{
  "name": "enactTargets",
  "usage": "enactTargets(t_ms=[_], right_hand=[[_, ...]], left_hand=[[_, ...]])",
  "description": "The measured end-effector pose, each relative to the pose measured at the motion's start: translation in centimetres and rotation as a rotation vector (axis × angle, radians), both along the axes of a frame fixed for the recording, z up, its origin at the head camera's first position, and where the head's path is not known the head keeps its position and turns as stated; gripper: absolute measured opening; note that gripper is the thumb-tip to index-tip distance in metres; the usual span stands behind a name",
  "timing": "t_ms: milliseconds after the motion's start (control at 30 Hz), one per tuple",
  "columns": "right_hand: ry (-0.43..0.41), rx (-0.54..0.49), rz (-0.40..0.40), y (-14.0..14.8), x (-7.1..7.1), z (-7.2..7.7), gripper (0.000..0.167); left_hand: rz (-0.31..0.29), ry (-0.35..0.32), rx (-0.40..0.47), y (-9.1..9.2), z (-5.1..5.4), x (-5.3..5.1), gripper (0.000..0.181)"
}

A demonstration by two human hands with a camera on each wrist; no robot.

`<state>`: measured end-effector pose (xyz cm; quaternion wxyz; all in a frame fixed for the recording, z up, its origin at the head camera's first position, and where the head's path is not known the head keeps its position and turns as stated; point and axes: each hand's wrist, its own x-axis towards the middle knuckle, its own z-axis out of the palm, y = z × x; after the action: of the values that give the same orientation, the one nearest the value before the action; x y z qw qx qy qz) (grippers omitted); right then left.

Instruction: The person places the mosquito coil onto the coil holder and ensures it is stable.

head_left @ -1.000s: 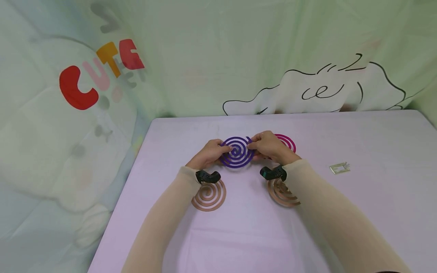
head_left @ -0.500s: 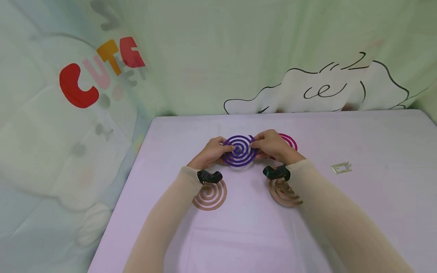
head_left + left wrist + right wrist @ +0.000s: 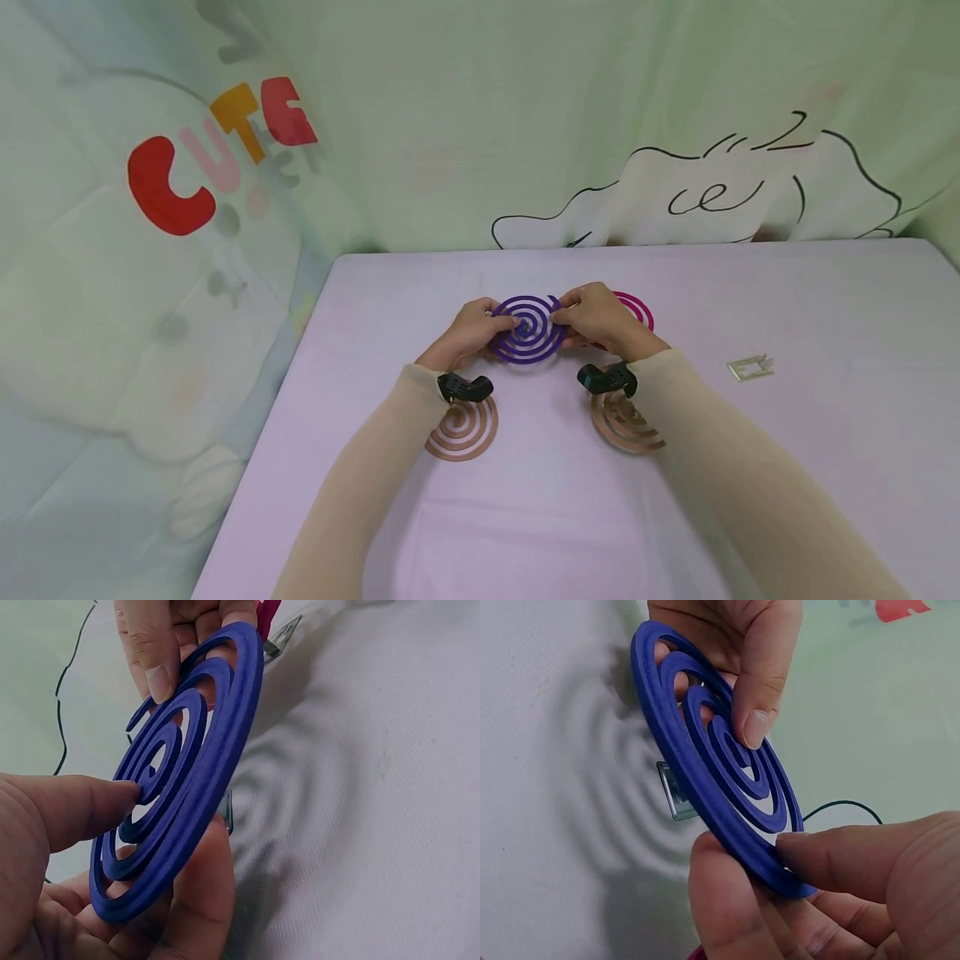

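Both hands hold a blue-purple mosquito coil (image 3: 527, 361) up above the far middle of the table, its face tilted toward the head camera. My left hand (image 3: 467, 332) pinches it from the left, the thumb pressing near the spiral's centre and fingers behind. At the right rim, my right hand (image 3: 598, 317) pinches the coil by its outer turns, close to the loose end. Behind the coil a small metal stand (image 3: 667, 793) shows in the right wrist view; whether it is joined to the coil I cannot tell.
A pink mosquito coil (image 3: 648, 312) lies partly hidden behind the right hand. Two brown coils, one at left (image 3: 480, 442) and one at right (image 3: 622, 445), lie below the wrists. Another flat metal stand (image 3: 738, 372) lies to the right. A printed curtain (image 3: 450, 167) hangs behind the table.
The hands and the blue-purple coil have shifted slightly right and up in the head view. The grip of both hands stays much the same.
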<state>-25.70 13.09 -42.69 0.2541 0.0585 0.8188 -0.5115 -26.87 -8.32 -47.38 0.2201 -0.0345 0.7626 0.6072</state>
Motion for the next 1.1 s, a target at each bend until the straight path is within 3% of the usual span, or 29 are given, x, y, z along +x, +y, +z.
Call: enactTargets(t_ms=[800,1100], right_hand=[[0.034,0.037,0.023,0.1,0.2,0.2,0.039],[0.028,0.032,0.022,0.0,0.1,0.2,0.040]], left_hand=[[0.027,0.020,0.003,0.6,-0.3,-0.2,0.025],[0.074,0.117,-0.016,1.1,-0.4,-0.2,0.026]])
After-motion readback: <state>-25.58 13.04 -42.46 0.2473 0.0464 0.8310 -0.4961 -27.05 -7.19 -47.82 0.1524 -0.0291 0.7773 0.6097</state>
